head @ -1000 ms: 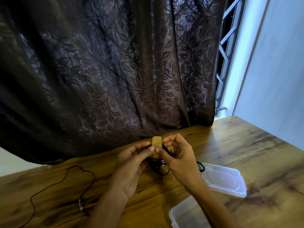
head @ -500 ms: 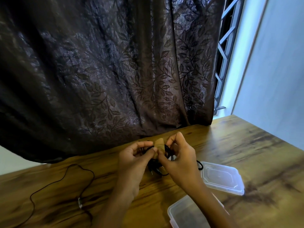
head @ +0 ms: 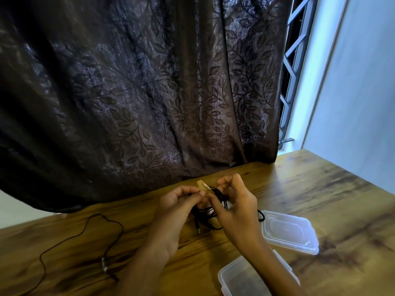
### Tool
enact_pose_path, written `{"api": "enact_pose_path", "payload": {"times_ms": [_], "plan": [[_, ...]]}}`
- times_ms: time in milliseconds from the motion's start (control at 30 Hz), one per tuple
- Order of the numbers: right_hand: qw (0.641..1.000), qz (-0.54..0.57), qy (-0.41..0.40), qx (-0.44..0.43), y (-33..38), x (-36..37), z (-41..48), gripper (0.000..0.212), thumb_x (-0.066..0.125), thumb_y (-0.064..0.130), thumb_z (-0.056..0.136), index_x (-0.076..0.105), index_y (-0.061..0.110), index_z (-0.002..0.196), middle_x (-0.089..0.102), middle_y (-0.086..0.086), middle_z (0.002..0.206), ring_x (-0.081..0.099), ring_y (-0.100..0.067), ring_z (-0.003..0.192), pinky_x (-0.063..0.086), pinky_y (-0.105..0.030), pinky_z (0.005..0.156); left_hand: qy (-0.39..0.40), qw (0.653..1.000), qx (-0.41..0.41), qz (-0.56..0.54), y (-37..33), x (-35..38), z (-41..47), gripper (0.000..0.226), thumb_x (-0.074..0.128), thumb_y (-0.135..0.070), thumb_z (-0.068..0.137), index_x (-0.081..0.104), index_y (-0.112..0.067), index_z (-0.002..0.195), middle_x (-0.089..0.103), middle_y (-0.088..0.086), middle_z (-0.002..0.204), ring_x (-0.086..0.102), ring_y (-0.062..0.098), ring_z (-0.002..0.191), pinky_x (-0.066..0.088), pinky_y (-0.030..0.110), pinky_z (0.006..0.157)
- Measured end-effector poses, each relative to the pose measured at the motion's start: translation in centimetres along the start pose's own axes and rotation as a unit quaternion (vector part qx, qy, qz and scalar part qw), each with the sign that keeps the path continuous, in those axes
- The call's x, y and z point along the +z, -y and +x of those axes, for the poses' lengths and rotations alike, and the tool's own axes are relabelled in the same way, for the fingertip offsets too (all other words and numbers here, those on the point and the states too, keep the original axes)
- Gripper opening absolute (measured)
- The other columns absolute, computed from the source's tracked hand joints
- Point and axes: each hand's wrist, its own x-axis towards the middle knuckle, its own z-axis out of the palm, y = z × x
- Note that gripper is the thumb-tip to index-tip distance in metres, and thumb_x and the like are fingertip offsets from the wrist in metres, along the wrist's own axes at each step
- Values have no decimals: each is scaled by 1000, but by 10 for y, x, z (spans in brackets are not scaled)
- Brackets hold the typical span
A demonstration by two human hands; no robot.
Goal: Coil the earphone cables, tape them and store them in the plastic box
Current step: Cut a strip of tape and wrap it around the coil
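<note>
Well left of the coil: second earphone cable (head: pixel 104 263), loose and uncoiled on the wood, evidently awaiting its turn. Just left of the coil: left hand (head: pixel 175 208), thumb and forefinger pinching a tan tape strip (head: pixel 202 185), free end upright, likely kept clear for wrapping. Centre, raised off the surface: coiled earphone cable (head: pixel 210 212), black, plug dangling below. Just right of the coil: right hand (head: pixel 235 206), fingers curled round the loops, presumably to stop them springing apart. Near, right of the coil: clear lid (head: pixel 288 231), laid flat. Nearer the camera than the coil, by the right forearm: open plastic box (head: pixel 222 274), ready to receive, contents unclear. Beneath the coil: wood-grain table (head: pixel 320 189). Behind the coil: dark leaf-patterned curtain (head: pixel 149 92); farther right, window grille (head: pixel 292 60) and pale wall (head: pixel 352 92).
</note>
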Motion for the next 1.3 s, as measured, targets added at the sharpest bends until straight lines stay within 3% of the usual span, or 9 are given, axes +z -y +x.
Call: {"api": "enact_pose_path", "payload": {"times_ms": [167, 433, 633, 800, 933, 1000, 1067, 1233, 1300], "plan": [[996, 57, 27, 56, -3, -2, 0, 41, 74, 4, 74, 48, 33, 87, 57, 10, 79, 61, -7, 73, 51, -17, 65, -14, 999, -1, -35, 1, 1, 0, 6, 65, -7, 79, 67, -10, 83, 73, 12, 89, 66, 23, 92, 50, 38, 88], [972, 173, 38, 153, -4, -5, 2, 33, 74, -4, 70, 54, 18, 86, 66, 11, 73, 64, -5, 64, 52, -17, 60, -41, 998, 33, -14, 4, 5, 0, 4, 66, -8, 79, 67, -11, 82, 70, -7, 68, 64, -2, 64, 47, 13, 58], [930, 291, 30, 222, -1, -7, 2, 32, 74, -10, 66, 57, 9, 86, 66, 1, 71, 65, -15, 68, 55, -20, 62, -37, 997, 35, -65, 4, 5, 0, 8, 64, -2, 78, 66, -9, 78, 70, -4, 67, 63, 8, 69, 48, 25, 71], [904, 328, 31, 272, 3, -7, 2, 31, 73, -7, 65, 58, 8, 88, 65, -9, 80, 64, -19, 73, 56, -24, 67, -53, 992, 41, -106, 3, 8, -2, 13, 62, 2, 79, 65, -11, 77, 71, -4, 68, 58, 0, 55, 47, 21, 65], [853, 369, 83, 360, 5, -9, 4, 39, 71, -4, 69, 57, 4, 104, 65, -20, 98, 66, -27, 85, 53, -36, 80, -62, 993, 45, -94, 3, 8, -2, 13, 63, 1, 79, 65, -12, 76, 71, -3, 67, 60, 1, 55, 48, 22, 65], [801, 436, 123, 391, 8, -11, 5, 45, 69, -1, 69, 54, -1, 112, 68, -20, 98, 69, -27, 85, 55, -33, 78, -69, 993, 39, -88, 4, 7, -2, 12, 64, 0, 78, 65, -12, 76, 71, -4, 63, 63, 3, 58, 49, 25, 67], [777, 460, 142, 405, 9, -13, 5, 50, 69, 6, 70, 53, -4, 117, 69, -20, 99, 69, -24, 86, 57, -30, 77, -74, 993, 34, -85, 4, 6, -2, 12, 65, -1, 77, 66, -13, 76, 72, -1, 67, 65, 10, 66, 51, 29, 70], [781, 468, 96, 402, 10, -12, 5, 46, 69, 8, 68, 55, -4, 110, 70, -16, 88, 69, -21, 75, 58, -26, 65, -66, 994, 32, -76, 4, 3, -4, 12, 68, -1, 75, 67, -13, 74, 69, 2, 68, 62, 16, 69, 49, 28, 69], [813, 446, 68, 368, 10, -11, 3, 35, 70, 8, 66, 57, 1, 97, 70, -9, 76, 69, -18, 67, 57, -24, 60, -67, 995, 38, -67, 5, 2, -4, 12, 68, -2, 74, 68, -14, 74, 69, -1, 66, 62, 10, 64, 48, 24, 66]]}}
